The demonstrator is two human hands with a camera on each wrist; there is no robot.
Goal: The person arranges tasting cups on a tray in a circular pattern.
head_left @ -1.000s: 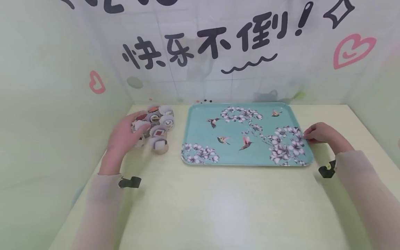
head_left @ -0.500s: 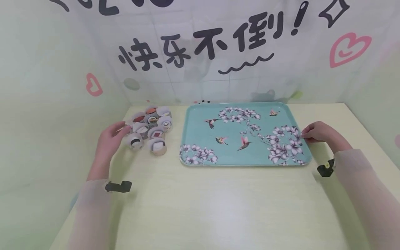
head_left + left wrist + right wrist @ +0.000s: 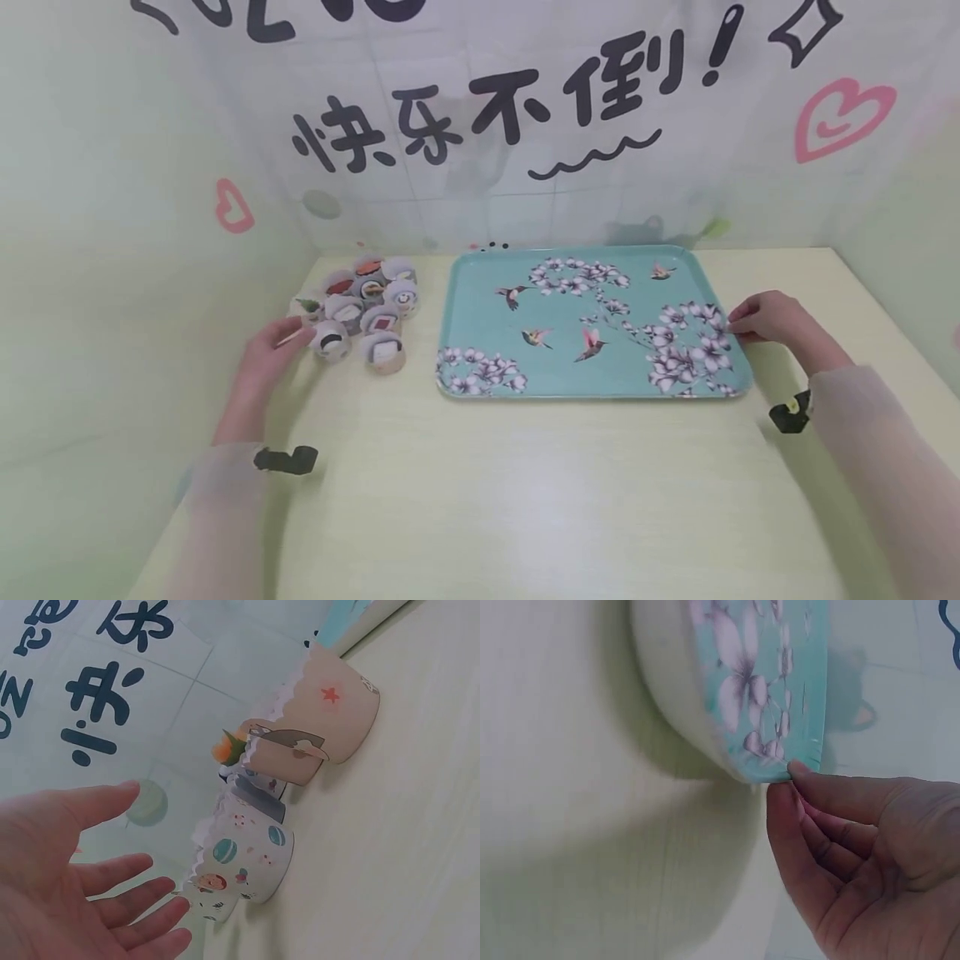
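Note:
My left hand (image 3: 270, 354) is beside a cluster of several small paper baking cups at the table's left. Its fingers are relaxed and hold nothing, the fingertips close to a white patterned cup (image 3: 247, 855) with a scalloped rim. A tan cup (image 3: 387, 362) stands at the cluster's front right. Small coloured pieces sit inside the cups; one cup (image 3: 306, 310) at the left has something green. On the right, my right hand (image 3: 768, 318) pinches the right edge of a turquoise tray (image 3: 487, 300) printed with flowers and birds, thumb (image 3: 832, 796) on top of the rim.
The pale table (image 3: 525, 492) ends at a white curtain (image 3: 420, 200) with black lettering behind the tray. Light green panels (image 3: 112, 333) rise on both sides; the left one is close to my left forearm. A strip of table separates the cups from the tray.
My left hand has come off the cups, moving left and then slightly nearer to me, so the whole cluster shows. The right hand keeps its pinch on the tray, which stays put.

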